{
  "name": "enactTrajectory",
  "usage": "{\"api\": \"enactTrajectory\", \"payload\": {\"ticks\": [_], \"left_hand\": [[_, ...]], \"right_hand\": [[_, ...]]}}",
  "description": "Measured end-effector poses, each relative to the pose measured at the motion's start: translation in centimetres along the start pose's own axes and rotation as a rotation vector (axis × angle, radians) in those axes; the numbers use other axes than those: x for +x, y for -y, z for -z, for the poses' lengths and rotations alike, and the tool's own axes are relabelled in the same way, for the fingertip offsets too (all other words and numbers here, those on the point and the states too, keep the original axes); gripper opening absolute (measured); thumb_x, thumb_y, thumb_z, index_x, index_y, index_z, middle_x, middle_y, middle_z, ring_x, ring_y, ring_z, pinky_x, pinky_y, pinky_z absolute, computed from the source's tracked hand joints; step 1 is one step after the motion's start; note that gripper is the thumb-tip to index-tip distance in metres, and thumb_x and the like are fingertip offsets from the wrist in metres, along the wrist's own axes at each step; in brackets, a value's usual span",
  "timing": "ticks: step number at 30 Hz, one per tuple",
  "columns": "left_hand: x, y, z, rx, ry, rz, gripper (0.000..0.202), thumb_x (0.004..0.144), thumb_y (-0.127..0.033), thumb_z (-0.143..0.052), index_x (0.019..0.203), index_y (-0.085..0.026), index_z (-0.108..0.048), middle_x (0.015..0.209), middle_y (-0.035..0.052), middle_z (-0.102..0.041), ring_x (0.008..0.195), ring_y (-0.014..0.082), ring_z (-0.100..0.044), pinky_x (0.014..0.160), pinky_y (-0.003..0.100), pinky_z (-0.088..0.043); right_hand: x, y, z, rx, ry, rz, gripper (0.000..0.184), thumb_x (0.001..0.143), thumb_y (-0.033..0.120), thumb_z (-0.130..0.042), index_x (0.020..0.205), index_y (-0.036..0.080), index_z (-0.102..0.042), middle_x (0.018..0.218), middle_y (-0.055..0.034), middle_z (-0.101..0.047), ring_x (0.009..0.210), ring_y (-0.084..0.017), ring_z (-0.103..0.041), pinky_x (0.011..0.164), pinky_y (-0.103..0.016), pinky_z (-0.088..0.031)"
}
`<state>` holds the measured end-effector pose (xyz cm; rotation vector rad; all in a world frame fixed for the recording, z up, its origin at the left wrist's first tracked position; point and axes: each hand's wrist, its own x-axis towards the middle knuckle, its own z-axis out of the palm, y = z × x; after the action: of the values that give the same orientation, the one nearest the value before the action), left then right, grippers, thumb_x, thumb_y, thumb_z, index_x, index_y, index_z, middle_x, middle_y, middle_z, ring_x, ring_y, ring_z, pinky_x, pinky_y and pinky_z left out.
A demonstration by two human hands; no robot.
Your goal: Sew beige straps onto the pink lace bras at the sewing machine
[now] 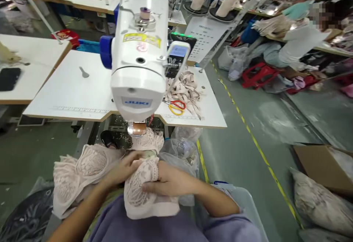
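Observation:
A pale pink lace bra (139,187) lies across my lap, and part of it reaches up under the head of the white sewing machine (139,69). My right hand (172,179) grips the bra's lace cup from the right, thumb on top. At the bra's upper left edge, my left hand (125,168) has its fingers on the fabric, with the fingertips partly hidden. More lace bras (88,165) are heaped to the left of my left forearm. The machine's needle area is hidden behind its guard (137,129).
Beige straps (186,87) and red-and-yellow scissors (177,107) lie on the white table (79,98) right of the machine. A clear plastic bin (242,198) stands at my right. Another person (300,43) sits at far right near a red stool (259,75).

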<state>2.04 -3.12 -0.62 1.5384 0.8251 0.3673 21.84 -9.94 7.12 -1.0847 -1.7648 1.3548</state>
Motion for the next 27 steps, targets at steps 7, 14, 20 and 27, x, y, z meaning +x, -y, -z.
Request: {"api": "enactTrajectory", "payload": {"ticks": [7, 14, 20, 27], "left_hand": [[4.0, 1.2, -3.6, -0.253, 0.016, 0.135, 0.051, 0.086, -0.066, -0.060, 0.084, -0.015, -0.062, 0.077, 0.0026, -0.058, 0.071, 0.0153, -0.049, 0.068, 0.025, -0.042], [2.6, 3.2, -5.1, 0.060, -0.150, -0.034, 0.058, 0.095, -0.071, -0.037, 0.071, -0.019, -0.046, 0.071, 0.0013, -0.050, 0.071, 0.0163, -0.047, 0.067, 0.027, -0.037], [1.9, 3.6, -4.7, 0.187, -0.254, -0.158, 0.052, 0.099, -0.061, -0.037, 0.071, -0.018, -0.049, 0.070, 0.0033, -0.054, 0.069, 0.0169, -0.051, 0.067, 0.026, -0.038], [1.7, 2.5, -3.7, 0.121, -0.371, -0.145, 0.050, 0.100, -0.057, -0.042, 0.123, -0.017, -0.062, 0.075, 0.0038, -0.066, 0.068, 0.0164, -0.060, 0.066, 0.024, -0.049]], "right_hand": [[-0.9, -5.8, 9.3, 0.068, 0.052, -0.356, 0.028, 0.077, 0.043, -0.078, 0.073, 0.017, -0.067, 0.066, 0.0027, -0.065, 0.061, -0.012, -0.059, 0.057, -0.020, -0.045], [9.7, -13.5, 23.0, 0.255, -1.096, -0.463, 0.039, 0.089, 0.047, -0.063, 0.063, 0.020, -0.051, 0.045, 0.0056, -0.048, 0.037, -0.007, -0.036, 0.036, -0.020, -0.027], [11.8, -14.5, 24.7, 0.510, -1.260, -0.443, 0.035, 0.095, 0.034, -0.062, 0.069, 0.017, -0.047, 0.053, 0.0114, -0.040, 0.037, -0.002, -0.030, 0.036, -0.015, -0.024], [10.6, -9.2, 22.0, 0.570, -1.274, -0.088, 0.036, 0.081, 0.048, -0.071, 0.079, 0.022, -0.046, 0.064, 0.0076, -0.057, 0.053, -0.007, -0.052, 0.048, -0.017, -0.046]]}}
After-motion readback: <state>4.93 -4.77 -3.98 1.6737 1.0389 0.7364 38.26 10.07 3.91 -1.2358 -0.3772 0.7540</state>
